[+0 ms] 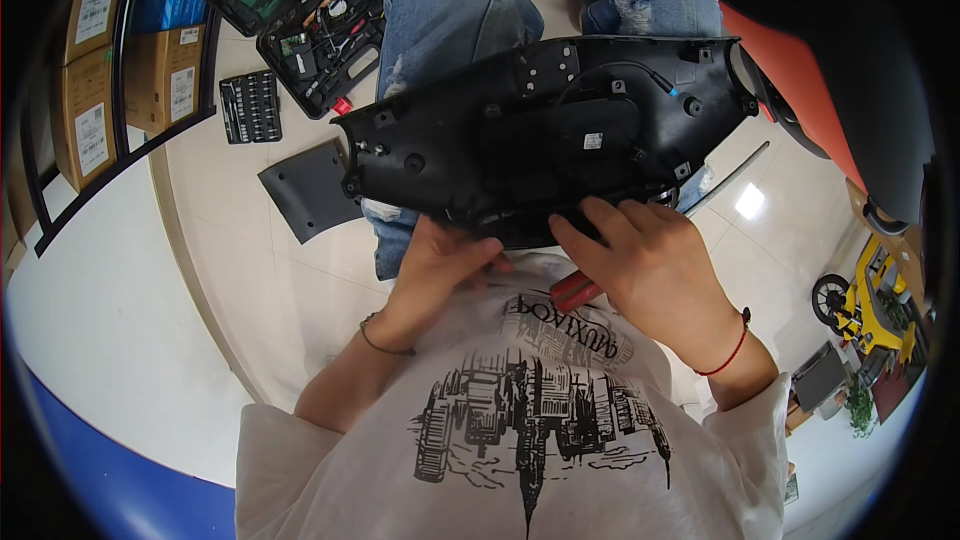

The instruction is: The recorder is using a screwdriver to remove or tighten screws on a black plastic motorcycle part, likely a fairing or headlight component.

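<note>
A long black plastic shell panel (pixel 450 162) rests across my knees, its hollow inner side facing up. Clips, round posts, a white label and a short cable (pixel 625 65) with a blue ring show inside it. At the panel's near edge, my left hand (pixel 440 265) is closed, thumb toward the middle, other fingers partly hidden and blurred. My right hand (pixel 645 250) curls its fingers over the same edge, farther right. From beneath that palm sticks a red tool handle (pixel 575 292); the tool's other end is hidden.
An opened toolbox (pixel 310 35) and a small socket set (pixel 250 107) lie on the floor at far left. Beside my knee is a flat black panel (pixel 308 190). Shelved cartons (pixel 90 120) stand left; an orange-and-black seat-like object (pixel 800 70) is at right, with a yellow model motorcycle (pixel 875 300) beyond.
</note>
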Motion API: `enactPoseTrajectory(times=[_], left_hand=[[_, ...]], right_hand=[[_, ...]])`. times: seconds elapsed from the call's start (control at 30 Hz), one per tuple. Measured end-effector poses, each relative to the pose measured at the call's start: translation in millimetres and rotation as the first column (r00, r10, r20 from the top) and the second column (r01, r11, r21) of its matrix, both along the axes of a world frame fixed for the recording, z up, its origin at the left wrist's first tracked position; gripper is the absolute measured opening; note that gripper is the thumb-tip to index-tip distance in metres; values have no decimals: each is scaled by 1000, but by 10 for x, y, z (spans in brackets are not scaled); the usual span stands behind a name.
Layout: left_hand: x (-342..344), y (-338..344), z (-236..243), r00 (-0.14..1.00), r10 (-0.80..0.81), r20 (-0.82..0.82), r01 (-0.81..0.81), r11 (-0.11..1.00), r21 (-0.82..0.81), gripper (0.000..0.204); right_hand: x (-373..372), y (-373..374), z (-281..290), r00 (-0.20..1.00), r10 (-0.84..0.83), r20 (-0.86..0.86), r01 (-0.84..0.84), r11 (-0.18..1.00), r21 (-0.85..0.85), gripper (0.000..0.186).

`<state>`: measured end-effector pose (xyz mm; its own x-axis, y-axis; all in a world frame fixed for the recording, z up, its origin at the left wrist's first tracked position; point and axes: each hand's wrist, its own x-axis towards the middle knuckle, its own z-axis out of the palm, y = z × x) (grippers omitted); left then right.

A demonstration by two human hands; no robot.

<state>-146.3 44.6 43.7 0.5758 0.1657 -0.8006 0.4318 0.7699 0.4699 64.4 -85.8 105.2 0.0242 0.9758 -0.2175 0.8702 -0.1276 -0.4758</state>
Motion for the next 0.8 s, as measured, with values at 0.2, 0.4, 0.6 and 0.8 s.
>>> enactPoseTrajectory(times=[0.2,0.4,0.6,0.8], left_hand=[[49,3,53,1000,26,-4,-26,1000,-2,52],[97,-31,64,996,35,-81,-32,999,36,45],[114,-68,120,986,111,-120,-108,994,32,42],[100,-58,77,988,116,-104,-112,993,46,43]], right_hand=[[-3,-18,3,1000,2,0,-2,1000,10,39],[12,-18,10,999,-41,-11,41,999,-20,42],[157,-204,83,914,-277,-298,331,932,150,31],[430,-628,-8,263,-917,-300,848,369,-382,16]])
